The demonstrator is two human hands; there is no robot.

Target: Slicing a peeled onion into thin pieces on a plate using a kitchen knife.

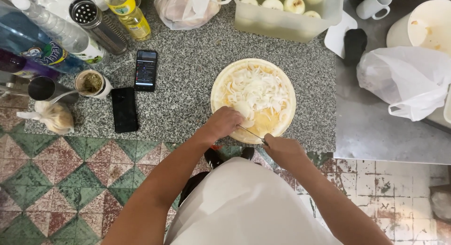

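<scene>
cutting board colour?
Pale cream-yellow, round board under white onion slices; head view, the only one.

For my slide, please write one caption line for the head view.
Left hand steadies an onion on a round board heaped with slices while right hand cuts with a knife.

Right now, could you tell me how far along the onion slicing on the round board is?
Done: a pile of white onion slices covers most of the round pale wooden board. In hand: the left hand steadies a peeled onion piece while the right hand holds a thin knife against it. Left: several whole peeled onions sit in the clear plastic tub behind.
</scene>
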